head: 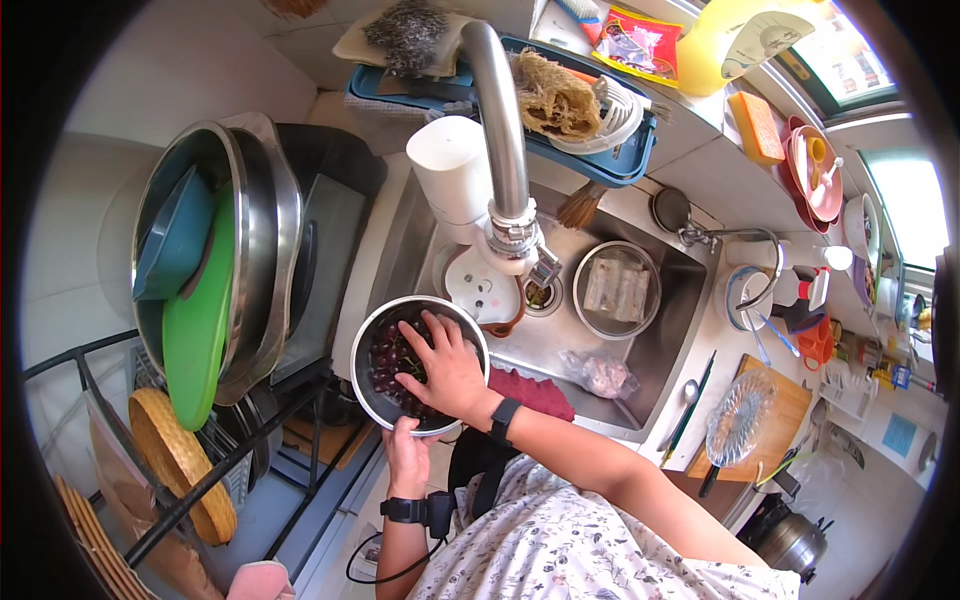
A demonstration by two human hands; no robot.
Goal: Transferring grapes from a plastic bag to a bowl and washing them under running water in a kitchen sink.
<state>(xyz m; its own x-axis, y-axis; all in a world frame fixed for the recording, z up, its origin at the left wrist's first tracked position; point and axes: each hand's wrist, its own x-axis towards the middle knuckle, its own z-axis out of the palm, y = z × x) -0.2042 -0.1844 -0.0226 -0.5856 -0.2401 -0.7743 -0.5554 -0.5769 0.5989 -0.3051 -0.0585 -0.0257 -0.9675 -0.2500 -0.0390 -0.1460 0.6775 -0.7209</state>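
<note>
A steel bowl (361,352) holds dark red grapes (390,360) at the left rim of the sink. My left hand (409,454) grips the bowl's near edge from below. Inside the bowl, my right hand (442,367) lies over the grapes with its fingers spread; whether the fingertips pinch any is hidden. Just beyond the bowl, a white bear-faced dish (484,289) sits in the steel sink (555,341), below a faucet (506,127) with a white filter. A dark red cloth (529,394) lies on the sink's near edge, partly behind my right wrist.
In the sink are a round container with wrapped pieces (617,289) and a plastic bag of pale food (604,375). A glass dish (742,416) rests on a cutting board (784,420) at right. Large steel basins (289,262) stand at left; a blue caddy (630,169) is behind the faucet.
</note>
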